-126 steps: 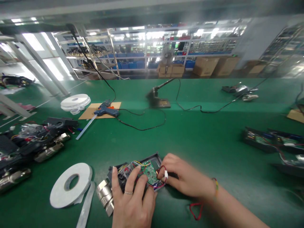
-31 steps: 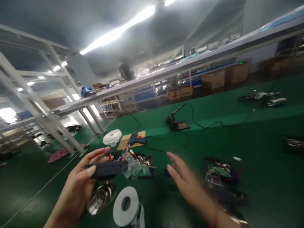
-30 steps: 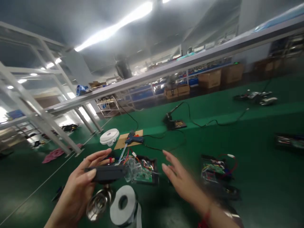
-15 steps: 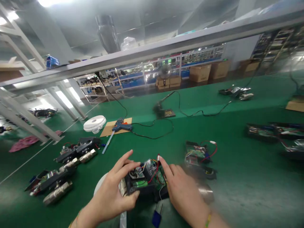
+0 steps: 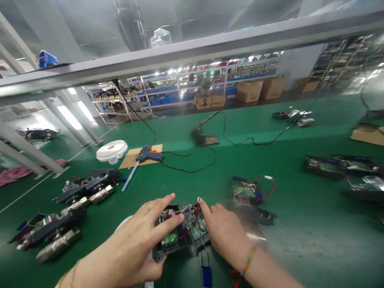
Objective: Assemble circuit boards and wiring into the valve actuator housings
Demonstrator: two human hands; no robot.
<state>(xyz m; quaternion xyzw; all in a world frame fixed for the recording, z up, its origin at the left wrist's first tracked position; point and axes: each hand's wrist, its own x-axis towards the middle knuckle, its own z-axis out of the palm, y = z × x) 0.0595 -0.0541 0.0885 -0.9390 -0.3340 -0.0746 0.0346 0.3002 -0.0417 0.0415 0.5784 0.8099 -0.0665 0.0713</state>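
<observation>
The fingers [image 5: 172, 228] of the left hand [image 5: 132, 236] fan out wide over the near-left half of an uncovered dark housing [image 5: 189, 232], thumb down by its near corner; they look to be bracing it, though how firmly I can't tell. On the other side the right hand [image 5: 228, 232] points its forefinger at a small white connector [image 5: 199, 199] standing up at the housing's far edge. Tip and plug seem to meet, but the thumb is hidden, so I can't say whether it's pinched.

The housing lies between the two hands, its long axis running left to right, right end slightly farther off. The plug sits beyond the circuit board, and the right hand is clearly the nearer; the left forefinger stops short of it, with red wires strung across between. Toward the person, a blue component [image 5: 206, 276] dangles on two thin leads, near a red wire loop [image 5: 235, 278] by the right wrist.

Just past that right hand sits a second wired housing [image 5: 246, 191], the closest clutter on that side. Metal-fitted units [image 5: 90, 187] crowd the left. Farther back lies a glue gun [image 5: 148, 155] on cardboard [image 5: 127, 161], then a blurred stand [image 5: 202, 136], and cartons [image 5: 249, 91] beyond the bench.
</observation>
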